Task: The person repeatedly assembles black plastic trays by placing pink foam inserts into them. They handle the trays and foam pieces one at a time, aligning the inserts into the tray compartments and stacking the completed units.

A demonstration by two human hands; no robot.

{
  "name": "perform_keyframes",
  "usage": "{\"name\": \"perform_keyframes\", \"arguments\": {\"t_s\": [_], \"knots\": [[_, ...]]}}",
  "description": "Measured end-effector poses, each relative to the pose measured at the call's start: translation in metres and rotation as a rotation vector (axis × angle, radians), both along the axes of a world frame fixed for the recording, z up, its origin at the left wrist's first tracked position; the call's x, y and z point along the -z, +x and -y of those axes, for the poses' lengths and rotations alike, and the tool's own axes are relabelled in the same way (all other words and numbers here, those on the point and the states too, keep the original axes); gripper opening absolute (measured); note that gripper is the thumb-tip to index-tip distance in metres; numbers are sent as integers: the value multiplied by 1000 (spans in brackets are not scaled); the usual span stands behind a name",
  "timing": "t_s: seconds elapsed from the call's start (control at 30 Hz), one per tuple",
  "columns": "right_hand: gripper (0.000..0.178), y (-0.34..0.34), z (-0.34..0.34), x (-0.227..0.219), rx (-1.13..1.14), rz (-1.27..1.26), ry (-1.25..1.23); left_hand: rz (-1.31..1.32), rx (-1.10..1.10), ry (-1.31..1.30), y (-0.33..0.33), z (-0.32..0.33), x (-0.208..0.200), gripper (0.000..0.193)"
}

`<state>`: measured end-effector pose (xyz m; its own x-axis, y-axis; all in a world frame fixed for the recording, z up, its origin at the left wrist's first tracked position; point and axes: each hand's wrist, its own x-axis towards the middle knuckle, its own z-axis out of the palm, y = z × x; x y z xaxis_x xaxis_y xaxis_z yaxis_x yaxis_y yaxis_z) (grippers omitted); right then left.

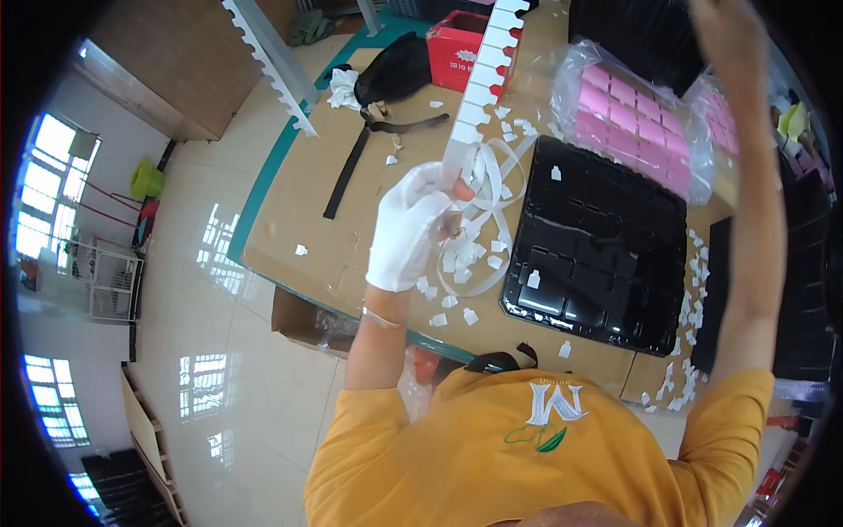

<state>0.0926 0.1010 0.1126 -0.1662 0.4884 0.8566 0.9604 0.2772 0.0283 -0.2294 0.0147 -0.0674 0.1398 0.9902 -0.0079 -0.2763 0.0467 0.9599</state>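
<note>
My left hand [411, 221], in a white glove that leaves some fingertips bare, is closed on the lower end of a white notched strip [481, 86]. The strip stands up and away toward the far edge. Beside this hand lie a thin curled white ribbon [507, 169] and many small white notched cut-outs [457, 256]. My bare right hand [729, 39] is raised at the far right, near a black stack [628, 39]. It is blurred and cut by the frame's dark rim, so its fingers cannot be made out. A black compartment tray [597, 255] rests right of my left hand.
Pink sheeted pieces in clear plastic [628, 123] lie behind the tray. A red box [452, 57], black cloth [395, 70] and black strap [347, 171] occupy the far left of the brown tabletop [303, 220]. White toothed rails [272, 66] stand at the far-left edge.
</note>
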Motion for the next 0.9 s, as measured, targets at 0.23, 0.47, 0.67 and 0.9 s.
{"name": "perform_keyframes", "arguments": {"t_s": [0.23, 0.47, 0.67, 0.9], "knots": [[29, -131, 55, 169, -647, -1169, -1104, -40, -105, -41, 23, 16, 17, 31], [23, -137, 52, 173, -720, -1222, -950, -169, 8, 99, 26, 17, 13, 35], [22, -133, 62, 160, -655, -1209, -942, -96, -94, 86, 39, -9, 4, 30], [22, -112, 69, 161, -579, -1155, -933, -1005, -617, 892, 45, -38, 32, 11]]}}
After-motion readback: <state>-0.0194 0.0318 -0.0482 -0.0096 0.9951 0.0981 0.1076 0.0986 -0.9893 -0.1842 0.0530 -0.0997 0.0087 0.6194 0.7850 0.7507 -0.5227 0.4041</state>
